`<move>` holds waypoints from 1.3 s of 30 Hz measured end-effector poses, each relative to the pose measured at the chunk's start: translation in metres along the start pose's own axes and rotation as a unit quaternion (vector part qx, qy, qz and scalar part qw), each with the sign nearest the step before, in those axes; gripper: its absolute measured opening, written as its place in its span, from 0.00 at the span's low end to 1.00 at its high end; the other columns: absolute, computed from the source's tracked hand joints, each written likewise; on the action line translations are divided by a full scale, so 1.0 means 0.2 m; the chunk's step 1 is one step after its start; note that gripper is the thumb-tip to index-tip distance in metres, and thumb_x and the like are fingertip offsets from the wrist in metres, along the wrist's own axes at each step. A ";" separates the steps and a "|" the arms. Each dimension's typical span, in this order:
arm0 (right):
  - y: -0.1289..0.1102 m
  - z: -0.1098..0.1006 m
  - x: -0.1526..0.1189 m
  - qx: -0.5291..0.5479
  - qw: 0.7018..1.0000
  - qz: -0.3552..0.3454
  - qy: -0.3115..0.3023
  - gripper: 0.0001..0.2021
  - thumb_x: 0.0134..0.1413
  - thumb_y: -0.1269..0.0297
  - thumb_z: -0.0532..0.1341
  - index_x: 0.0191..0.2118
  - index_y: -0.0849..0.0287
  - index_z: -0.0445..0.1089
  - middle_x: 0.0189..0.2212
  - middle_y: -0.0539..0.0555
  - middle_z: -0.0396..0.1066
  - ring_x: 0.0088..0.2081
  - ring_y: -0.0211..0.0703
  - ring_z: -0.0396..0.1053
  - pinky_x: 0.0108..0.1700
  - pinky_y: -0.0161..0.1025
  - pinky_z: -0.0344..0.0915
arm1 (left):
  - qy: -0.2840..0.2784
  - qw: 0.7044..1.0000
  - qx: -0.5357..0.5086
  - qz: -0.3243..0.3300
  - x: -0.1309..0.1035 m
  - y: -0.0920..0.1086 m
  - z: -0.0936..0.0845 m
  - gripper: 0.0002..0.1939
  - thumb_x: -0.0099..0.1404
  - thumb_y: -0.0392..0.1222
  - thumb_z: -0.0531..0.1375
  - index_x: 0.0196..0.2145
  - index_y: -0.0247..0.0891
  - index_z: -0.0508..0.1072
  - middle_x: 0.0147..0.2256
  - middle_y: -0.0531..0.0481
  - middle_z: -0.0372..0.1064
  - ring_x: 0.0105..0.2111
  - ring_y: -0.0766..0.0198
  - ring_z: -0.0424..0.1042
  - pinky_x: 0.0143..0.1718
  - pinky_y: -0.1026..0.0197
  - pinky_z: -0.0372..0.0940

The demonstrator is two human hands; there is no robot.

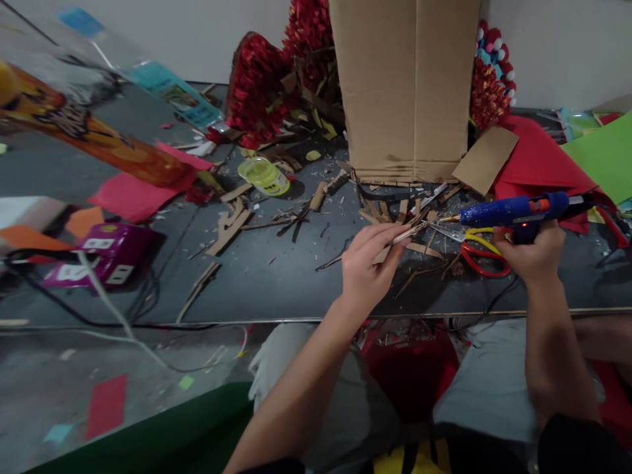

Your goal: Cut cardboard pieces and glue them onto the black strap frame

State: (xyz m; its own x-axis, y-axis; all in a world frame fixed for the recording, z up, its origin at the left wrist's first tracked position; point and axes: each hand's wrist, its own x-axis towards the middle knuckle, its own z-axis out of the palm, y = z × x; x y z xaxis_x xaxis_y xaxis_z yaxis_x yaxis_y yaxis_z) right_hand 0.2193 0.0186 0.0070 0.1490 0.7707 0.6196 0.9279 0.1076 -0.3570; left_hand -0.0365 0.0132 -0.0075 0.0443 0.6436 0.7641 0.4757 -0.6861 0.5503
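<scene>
My left hand (370, 266) pinches a thin brown strip (409, 233) over the dark table. My right hand (534, 253) is wrapped round the grip of a blue glue gun (508, 210), which has a small red light on it. The gun points left, its brass nozzle close to the far end of the strip; whether they touch cannot be made out. Scissors with red and yellow handles (486, 258) lie under the gun, next to my right hand. Cut cardboard pieces and twigs (382, 212) lie just beyond my left hand.
A tall cardboard box (407, 92) stands at the back, with red paper decorations (257, 89) beside it. To the left are a yellow tub (264, 176), an orange bottle (99, 135), a clear bottle (172, 94), a purple box (106, 255) and cables. Red sheets (540, 161) lie right.
</scene>
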 end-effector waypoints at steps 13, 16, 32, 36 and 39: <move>-0.01 -0.01 0.01 -0.007 1.000 0.016 -0.017 0.13 0.39 0.55 0.60 0.32 0.56 0.64 0.20 0.52 0.66 0.22 0.47 0.67 0.27 0.43 0.66 | 0.000 1.000 0.003 0.009 0.00 0.00 0.00 0.06 0.62 0.31 0.61 0.38 0.34 0.75 0.34 0.47 0.78 0.34 0.66 0.76 0.38 0.64 0.71; -0.01 -0.01 0.01 0.001 1.000 0.014 -0.015 0.13 0.38 0.56 0.60 0.32 0.55 0.64 0.19 0.50 0.65 0.21 0.46 0.67 0.26 0.42 0.65 | -0.006 1.000 0.011 0.003 0.00 0.00 -0.01 0.05 0.62 0.32 0.60 0.37 0.35 0.76 0.34 0.47 0.78 0.34 0.66 0.76 0.37 0.64 0.71; 0.00 -0.02 0.01 -0.003 0.999 0.035 -0.033 0.13 0.39 0.56 0.60 0.33 0.55 0.64 0.22 0.53 0.69 0.25 0.49 0.69 0.28 0.44 0.66 | 0.001 1.000 0.013 0.000 -0.01 -0.01 -0.01 0.05 0.63 0.33 0.61 0.37 0.36 0.76 0.34 0.47 0.78 0.34 0.65 0.76 0.38 0.63 0.71; 0.00 -0.02 0.01 0.000 0.998 0.044 -0.046 0.12 0.39 0.56 0.60 0.33 0.55 0.64 0.23 0.54 0.69 0.27 0.51 0.70 0.30 0.45 0.66 | 0.001 1.000 0.007 -0.005 0.00 0.00 0.00 0.06 0.62 0.32 0.61 0.37 0.36 0.76 0.34 0.47 0.78 0.34 0.65 0.76 0.38 0.63 0.71; 0.00 -0.02 0.01 -0.006 0.998 0.044 -0.047 0.13 0.39 0.56 0.60 0.33 0.54 0.64 0.23 0.55 0.69 0.28 0.52 0.70 0.31 0.46 0.66 | 0.002 1.000 0.007 -0.006 0.00 -0.01 0.00 0.06 0.62 0.33 0.61 0.37 0.37 0.76 0.34 0.48 0.78 0.34 0.65 0.76 0.37 0.63 0.71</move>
State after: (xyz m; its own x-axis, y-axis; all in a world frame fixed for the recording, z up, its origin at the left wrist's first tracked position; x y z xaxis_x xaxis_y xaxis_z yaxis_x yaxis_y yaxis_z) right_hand 0.2210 0.0178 0.0110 0.1970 0.8325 0.5178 0.9171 0.0303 -0.3976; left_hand -0.0379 0.0132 -0.0087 0.0345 0.6503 0.7589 0.4880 -0.6736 0.5550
